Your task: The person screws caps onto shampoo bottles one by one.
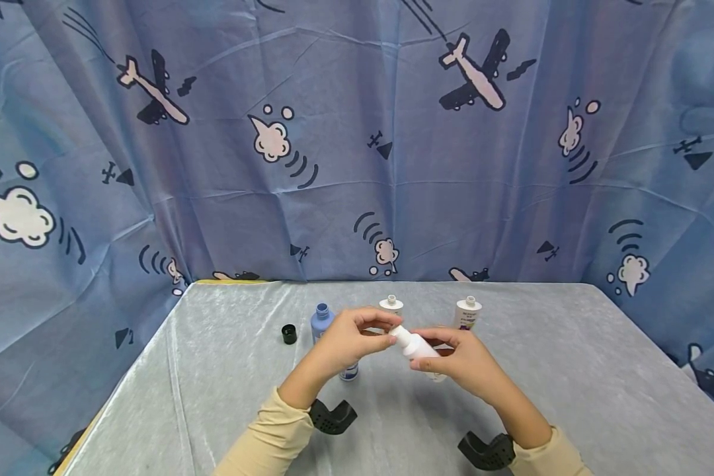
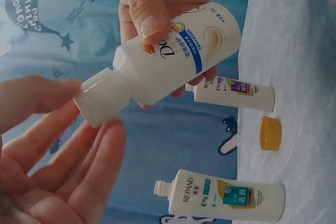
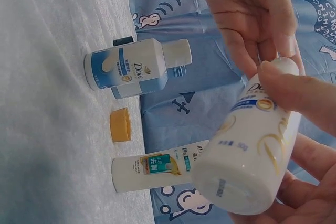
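Observation:
My right hand [image 1: 461, 360] grips a white Dove bottle [image 2: 173, 51] round its body, thumb on the label, holding it tilted above the table. My left hand [image 1: 351, 337] pinches the bottle's white cap [image 2: 102, 98] between thumb and fingertips. The cap sits on the neck end of the bottle. In the right wrist view the bottle's base faces the camera, and the left hand's fingers partly hide the cap.
On the grey-covered table [image 1: 232, 396] stand an uncapped blue bottle [image 1: 321, 322], a white-and-blue Dove bottle [image 3: 126, 69] with its cap on, and two uncapped white REPAND bottles [image 2: 228, 195] [image 2: 233, 94]. A black cap [image 1: 289, 334] and a yellow cap [image 2: 271, 134] lie there too. A patterned blue curtain [image 1: 345, 132] hangs behind.

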### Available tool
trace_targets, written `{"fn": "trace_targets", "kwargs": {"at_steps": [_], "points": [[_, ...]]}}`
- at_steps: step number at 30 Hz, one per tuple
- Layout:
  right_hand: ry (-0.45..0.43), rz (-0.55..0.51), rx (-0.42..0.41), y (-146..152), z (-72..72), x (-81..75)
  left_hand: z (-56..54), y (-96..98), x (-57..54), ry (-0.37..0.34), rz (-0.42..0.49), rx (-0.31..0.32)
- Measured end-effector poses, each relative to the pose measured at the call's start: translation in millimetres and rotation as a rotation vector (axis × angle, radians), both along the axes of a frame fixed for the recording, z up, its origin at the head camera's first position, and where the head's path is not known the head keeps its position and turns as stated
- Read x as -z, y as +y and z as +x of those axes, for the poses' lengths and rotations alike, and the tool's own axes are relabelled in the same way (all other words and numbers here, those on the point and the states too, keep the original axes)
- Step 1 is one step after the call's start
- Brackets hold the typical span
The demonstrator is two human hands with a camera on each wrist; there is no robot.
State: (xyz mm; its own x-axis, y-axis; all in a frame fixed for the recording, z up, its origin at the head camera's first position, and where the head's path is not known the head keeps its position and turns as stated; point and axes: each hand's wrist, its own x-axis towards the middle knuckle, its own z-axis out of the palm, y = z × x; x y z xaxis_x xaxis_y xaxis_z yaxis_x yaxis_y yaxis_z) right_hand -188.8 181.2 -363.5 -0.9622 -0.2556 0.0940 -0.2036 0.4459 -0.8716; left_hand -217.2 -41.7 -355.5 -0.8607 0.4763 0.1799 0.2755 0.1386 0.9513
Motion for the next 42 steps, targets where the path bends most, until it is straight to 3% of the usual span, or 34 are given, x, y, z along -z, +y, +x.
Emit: {"fn": "trace_targets", "kwargs": {"at_steps": [5, 11, 17, 27, 32, 37, 42], "points": [[0.006, 0.001, 0.006, 0.0, 0.1, 0.1, 0.0, 1.0, -1.5, -0.031, 0.016, -0.043], [0.007, 0.005, 0.009, -0.4, 1.2, 0.3, -0.3, 2.2, 0.7, -0.010, -0.018, -0.098], [0.010, -0.003, 0.000, 0.0, 1.0, 0.6, 0.5, 2.4, 1.2, -0.005, -0.026, -0.089], [0.011, 0.005, 0.006, 0.8, 0.2, 0.7, 2.7, 1.3, -0.9, -0.013, -0.008, -0.010], [0.022, -0.004, -0.008, 1.3, 0.0, 0.8, 2.1, 2.0, -1.4, -0.043, 0.010, -0.042], [0.016, -0.021, -0.018, 1.4, -0.2, 1.6, 0.0, 2.7, 0.0, -0.013, -0.016, -0.097], [0.009, -0.027, -0.020, 1.0, 0.4, 1.5, 0.0, 2.8, 1.5, -0.017, -0.023, -0.101]]}}
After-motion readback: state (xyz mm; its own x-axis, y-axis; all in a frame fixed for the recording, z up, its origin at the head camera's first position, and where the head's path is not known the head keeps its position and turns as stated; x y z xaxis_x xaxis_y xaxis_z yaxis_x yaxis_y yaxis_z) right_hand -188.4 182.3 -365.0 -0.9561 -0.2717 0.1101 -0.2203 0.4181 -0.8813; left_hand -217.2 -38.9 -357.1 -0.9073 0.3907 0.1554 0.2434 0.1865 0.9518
